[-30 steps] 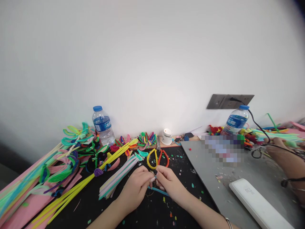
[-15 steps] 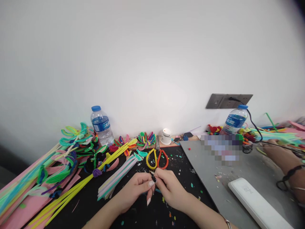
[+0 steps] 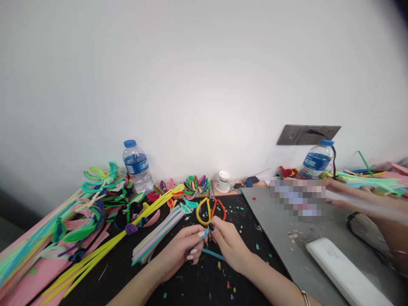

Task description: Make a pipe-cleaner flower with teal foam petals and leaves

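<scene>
My left hand (image 3: 180, 251) is closed on a blue pipe cleaner (image 3: 213, 254), which shows at the fingertips and again as a straight length below my right hand. My right hand (image 3: 232, 243) pinches the tip of the same blue strand beside my left thumb; part of it is hidden by the fingers. Just beyond the hands lie scissors (image 3: 203, 217) with one yellow and one red-orange handle loop. To their left rests a bundle of pale lilac, white and green pipe cleaners (image 3: 159, 238), and past it several long yellow pipe cleaners (image 3: 105, 250).
Water bottles (image 3: 137, 168) (image 3: 315, 162) stand by the wall at left and right. A paper cup (image 3: 222, 182) sits at the back. On the grey board (image 3: 287, 250) lies a white oblong device (image 3: 342, 270). A co-worker's arm (image 3: 379, 204) reaches in from the right.
The blue pipe cleaner now shows between my fingertips, and my left fingers have curled around it. The co-worker's arm has moved left over the grey board.
</scene>
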A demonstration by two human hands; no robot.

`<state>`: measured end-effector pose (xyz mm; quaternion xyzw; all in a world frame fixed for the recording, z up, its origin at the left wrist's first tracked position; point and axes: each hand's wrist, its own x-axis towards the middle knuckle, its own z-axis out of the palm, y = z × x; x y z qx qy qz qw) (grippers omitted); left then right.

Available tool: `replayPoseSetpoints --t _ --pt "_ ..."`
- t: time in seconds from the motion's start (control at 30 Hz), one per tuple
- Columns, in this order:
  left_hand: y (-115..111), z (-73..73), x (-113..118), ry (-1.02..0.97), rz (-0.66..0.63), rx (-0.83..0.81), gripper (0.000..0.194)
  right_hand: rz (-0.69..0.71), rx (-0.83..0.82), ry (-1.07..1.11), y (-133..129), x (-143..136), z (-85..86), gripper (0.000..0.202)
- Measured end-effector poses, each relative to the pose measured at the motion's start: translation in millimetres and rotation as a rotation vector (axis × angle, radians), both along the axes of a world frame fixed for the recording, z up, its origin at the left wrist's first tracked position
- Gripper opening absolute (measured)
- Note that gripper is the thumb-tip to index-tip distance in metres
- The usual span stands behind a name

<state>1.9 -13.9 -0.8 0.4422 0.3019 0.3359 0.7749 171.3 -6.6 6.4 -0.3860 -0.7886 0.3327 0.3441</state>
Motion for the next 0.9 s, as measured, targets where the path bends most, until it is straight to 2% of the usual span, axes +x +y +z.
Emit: replayPoseSetpoints --t 0.27,0.6,0.9 --pt "0.6 -4.9 3.9 0.381 0.182 0.414 0.031 -0.060 -0.029 -0.027 2.0 -1.1 -3.7 0.022" --pt "7.1 -7.3 -1.7 0.530 0.379 0.499 0.030 -0.170 0.076 -0.125 2.3 -2.0 -4.1 0.014" --pt "13.6 -14.5 -4.8 0.428 0.476 0.482 0.027 -0.391 0.142 -0.198 15.6 7.6 -7.7 0.011"
